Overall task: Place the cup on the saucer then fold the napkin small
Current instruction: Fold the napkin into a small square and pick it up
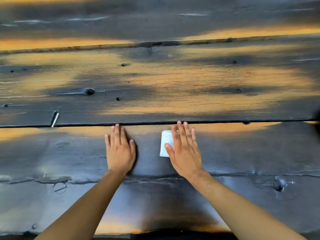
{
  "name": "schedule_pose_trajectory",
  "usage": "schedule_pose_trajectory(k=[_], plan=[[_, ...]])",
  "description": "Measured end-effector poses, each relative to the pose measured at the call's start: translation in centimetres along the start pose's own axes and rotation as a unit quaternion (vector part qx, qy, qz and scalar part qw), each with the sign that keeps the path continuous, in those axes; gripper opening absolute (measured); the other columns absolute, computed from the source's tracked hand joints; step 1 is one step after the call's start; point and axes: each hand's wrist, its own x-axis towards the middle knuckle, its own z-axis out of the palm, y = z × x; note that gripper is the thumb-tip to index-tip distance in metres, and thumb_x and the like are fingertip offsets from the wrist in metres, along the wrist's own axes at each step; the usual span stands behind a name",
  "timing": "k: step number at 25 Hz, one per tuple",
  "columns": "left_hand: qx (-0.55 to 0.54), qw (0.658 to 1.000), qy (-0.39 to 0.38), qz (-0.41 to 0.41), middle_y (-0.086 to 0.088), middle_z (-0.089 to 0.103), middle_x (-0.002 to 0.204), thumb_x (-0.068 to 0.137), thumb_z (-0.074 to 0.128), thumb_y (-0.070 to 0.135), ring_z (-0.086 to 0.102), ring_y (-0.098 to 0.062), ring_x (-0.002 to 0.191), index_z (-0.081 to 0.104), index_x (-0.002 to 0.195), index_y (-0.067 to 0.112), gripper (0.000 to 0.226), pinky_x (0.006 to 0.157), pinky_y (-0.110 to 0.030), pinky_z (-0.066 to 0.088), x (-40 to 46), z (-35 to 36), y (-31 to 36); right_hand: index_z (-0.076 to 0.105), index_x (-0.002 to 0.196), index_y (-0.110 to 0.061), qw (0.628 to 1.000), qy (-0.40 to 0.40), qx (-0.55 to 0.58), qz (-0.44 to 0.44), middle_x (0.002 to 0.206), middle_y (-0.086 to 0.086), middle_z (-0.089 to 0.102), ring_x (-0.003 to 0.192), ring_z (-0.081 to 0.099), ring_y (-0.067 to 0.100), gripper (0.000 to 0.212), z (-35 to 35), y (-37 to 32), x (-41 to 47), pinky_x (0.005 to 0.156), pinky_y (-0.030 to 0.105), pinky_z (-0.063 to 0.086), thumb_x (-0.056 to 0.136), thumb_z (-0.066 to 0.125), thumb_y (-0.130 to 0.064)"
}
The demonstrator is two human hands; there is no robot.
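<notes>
Napkin (165,142), folded small, lies under right hand (184,149), grip flat and wide; left hand (120,151) likewise, beside it.

table (173,80): dark charred wood planks | orange patches | knots

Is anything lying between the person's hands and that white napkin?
Nothing visible does. The right hand already lies flat on the folded napkin, fingers straight, covering its right part. The left hand rests flat on the bare wooden table, with only table surface between it and the napkin.
</notes>
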Motion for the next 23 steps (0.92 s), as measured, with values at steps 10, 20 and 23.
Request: schedule_pose_trajectory(k=[10,20,23], plan=[[0.019,1.000,-0.024,-0.005,-0.013,0.016,0.169,0.100,0.031,0.046,0.008,-0.027,0.158,0.021,0.159,0.008,0.071,0.126,-0.052,0.010,-0.6,1.6,-2.7,0.017,0.160,-0.019,0.994,-0.055,-0.094,-0.005,0.169,0.013,0.010,0.156,0.005,0.034,0.073,2.7,2.0,2.1,0.125,0.052,0.007,0.098,0.029,-0.055],[0.008,0.999,-0.049,-0.011,-0.014,0.016,0.168,0.098,0.032,0.044,0.011,-0.029,0.157,0.022,0.159,0.007,0.072,0.126,-0.055,0.013,-0.3,0.3,-2.3,0.030,0.156,-0.006,0.994,-0.056,-0.098,0.013,0.165,0.019,0.021,0.155,0.010,0.035,0.071,0.0,-1.9,3.7,0.125,0.054,0.004,0.092,0.034,-0.036],[0.009,0.999,-0.044,-0.008,-0.014,0.015,0.169,0.098,0.031,0.045,0.010,-0.029,0.157,0.021,0.159,0.007,0.072,0.126,-0.055,0.013,-0.4,0.5,-2.4,0.020,0.159,-0.007,0.992,-0.088,-0.093,0.004,0.168,0.014,0.010,0.156,0.001,0.031,0.072,0.9,-3.4,5.2,0.126,0.052,-0.001,0.097,0.036,-0.040]])
